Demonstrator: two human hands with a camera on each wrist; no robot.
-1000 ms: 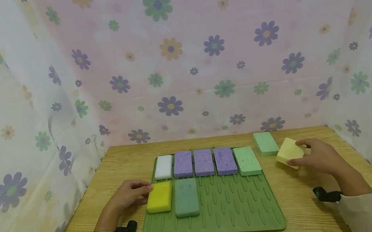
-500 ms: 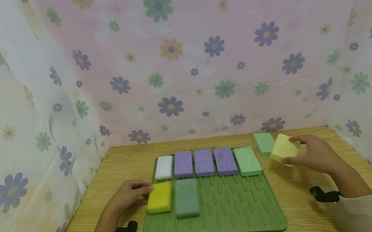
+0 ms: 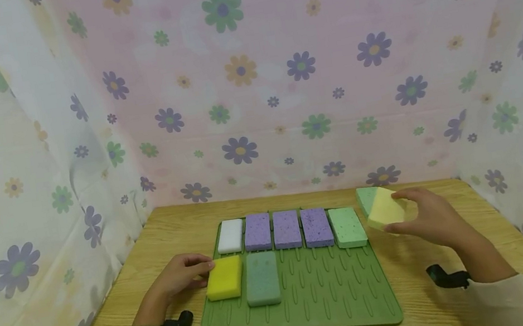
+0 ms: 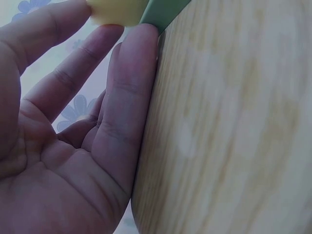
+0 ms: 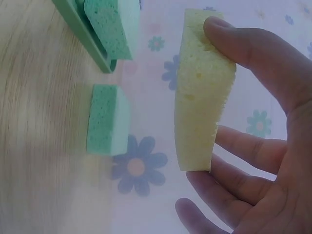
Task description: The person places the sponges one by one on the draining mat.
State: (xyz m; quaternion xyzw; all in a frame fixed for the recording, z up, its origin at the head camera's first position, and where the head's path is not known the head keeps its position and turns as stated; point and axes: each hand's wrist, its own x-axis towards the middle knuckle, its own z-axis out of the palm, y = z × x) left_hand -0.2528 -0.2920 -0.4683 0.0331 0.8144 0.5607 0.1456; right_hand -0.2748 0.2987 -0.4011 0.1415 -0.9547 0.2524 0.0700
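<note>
In the head view, my right hand (image 3: 432, 216) pinches a pale yellow sponge (image 3: 385, 209) by its edges, thumb against fingers. The right wrist view shows that sponge (image 5: 201, 97) bowed slightly and raised off the table. It overlaps a light green sponge (image 3: 366, 199) lying on the table behind it. My left hand (image 3: 184, 273) rests at the left side of a bright yellow sponge (image 3: 224, 278), thumb tip at its corner. In the left wrist view, the left fingers (image 4: 129, 83) stretch out to the yellow sponge (image 4: 117, 10) and the green mat's edge (image 4: 163, 14).
A ribbed green drying mat (image 3: 338, 303) lies on the wooden table (image 3: 428, 296). Its back row has a white sponge (image 3: 230, 236), purple sponges (image 3: 286, 229) and a mint green sponge (image 3: 348, 226). A grey-green sponge (image 3: 261, 278) lies beside the bright yellow one. Flowered cloth hangs around the table.
My right hand has carried the pale yellow sponge leftward and a little up, so it now covers part of the light green sponge. My left hand has stayed where it was.
</note>
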